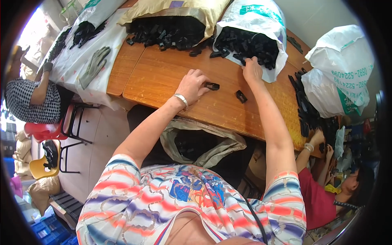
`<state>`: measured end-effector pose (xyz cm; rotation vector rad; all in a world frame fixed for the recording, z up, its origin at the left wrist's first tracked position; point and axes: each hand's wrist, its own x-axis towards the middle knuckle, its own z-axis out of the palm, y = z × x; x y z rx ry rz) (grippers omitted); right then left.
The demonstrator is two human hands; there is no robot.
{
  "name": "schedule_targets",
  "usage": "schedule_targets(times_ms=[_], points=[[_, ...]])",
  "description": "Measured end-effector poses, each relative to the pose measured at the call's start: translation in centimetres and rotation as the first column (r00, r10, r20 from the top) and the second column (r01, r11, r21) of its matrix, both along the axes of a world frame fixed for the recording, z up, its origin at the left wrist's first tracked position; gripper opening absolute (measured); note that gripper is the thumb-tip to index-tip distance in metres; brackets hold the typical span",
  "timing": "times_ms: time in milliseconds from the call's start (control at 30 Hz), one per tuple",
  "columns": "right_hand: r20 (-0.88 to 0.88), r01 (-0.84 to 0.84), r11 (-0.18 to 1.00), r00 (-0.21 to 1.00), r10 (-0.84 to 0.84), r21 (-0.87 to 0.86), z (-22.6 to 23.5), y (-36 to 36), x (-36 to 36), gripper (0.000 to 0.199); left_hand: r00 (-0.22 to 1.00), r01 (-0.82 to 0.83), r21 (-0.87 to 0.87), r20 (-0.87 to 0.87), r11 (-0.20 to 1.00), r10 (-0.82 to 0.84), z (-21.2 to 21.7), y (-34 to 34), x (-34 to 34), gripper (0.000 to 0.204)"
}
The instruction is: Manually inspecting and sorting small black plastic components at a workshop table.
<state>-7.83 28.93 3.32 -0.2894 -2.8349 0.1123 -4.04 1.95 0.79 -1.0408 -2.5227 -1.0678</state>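
Note:
My left hand (192, 88) is closed on a small black plastic part (213, 86), held by the fingertips just over the wooden table. At the mouth of a white woven sack (267, 18), my right hand (252, 70) has its fingers pinched on a black piece (243, 63) at the edge of the heap. The sack's opening is full of similar black plastic parts (253, 43). One loose black part (241, 96), with an opening in its middle, lies on the table between my forearms. Below the table edge, an open cloth sack (171, 141) sits at my lap, its inside dark.
A tan sack (179, 10) spills black parts at the back of the wooden table (163, 69). A grey glove (94, 67) lies on white sheeting at left. White bags (339, 73) and long black pieces (302, 106) line the right. A person (34, 96) sits left, another (318, 196) right.

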Motion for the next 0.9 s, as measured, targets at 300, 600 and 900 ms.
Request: schedule_targets(times_ms=[300, 600, 900], points=[[0.123, -0.170, 0.852, 0.957, 0.263, -0.494, -1.1, -2.5, 2.2, 0.022, 1.000, 0.006, 0.013, -0.021, 1.000, -0.006, -0.5, -0.2, -0.4, 0.026], [-0.019, -0.331, 0.927, 0.943, 0.333, -0.177, -0.6, -4.0, 4.5, 0.024, 1.000, -0.024, 0.024, 0.002, 0.999, 0.024, -0.7, 0.0, -0.4, 0.028], [-0.171, -0.529, 0.781, 0.848, 0.501, -0.332, 0.3, -9.1, 7.6, 0.018, 0.999, -0.042, -0.004, 0.027, 0.999, 0.042, -0.6, -0.1, -0.4, 0.024]])
